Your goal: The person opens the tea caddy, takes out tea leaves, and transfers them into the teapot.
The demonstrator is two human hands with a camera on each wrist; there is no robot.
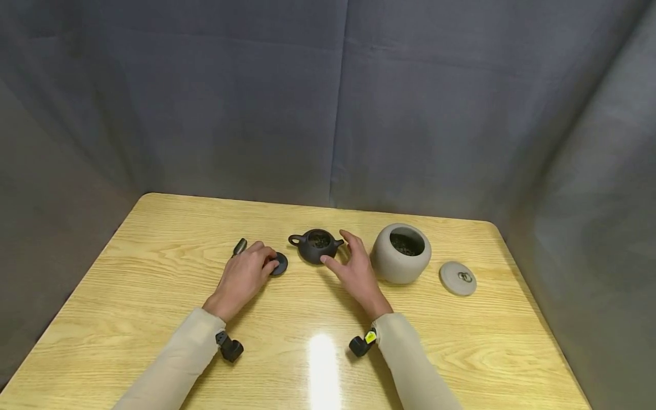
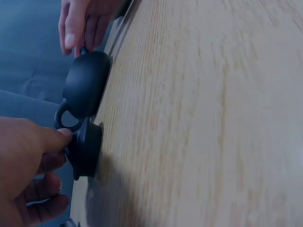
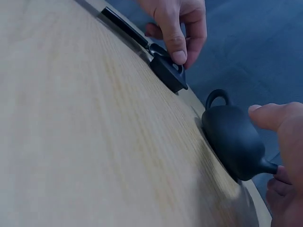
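Note:
My left hand [image 1: 245,275] pinches a small black teapot lid [image 1: 279,265] on the table, thumb and fingertips at its knob. To the right stands the black teapot [image 1: 310,253], uncovered, with dark tea leaves [image 1: 320,240] inside. Its loop handle points left and its spout [image 3: 268,167] points right. Around the spout side my right hand [image 1: 359,277] is spread, the thumb in front of the body and the fingers near the spout. Just beyond the left hand lies a slim tool with a black handle [image 3: 124,27]; the left hand partly hides it in the head view.
A round grey jar [image 1: 394,267] with dark leaves inside stands right of my right hand. Its grey lid [image 1: 453,280], topped by a small ring, lies farther right. Dark curtains [image 1: 246,102] hang behind and beside the wooden table [image 1: 277,353].

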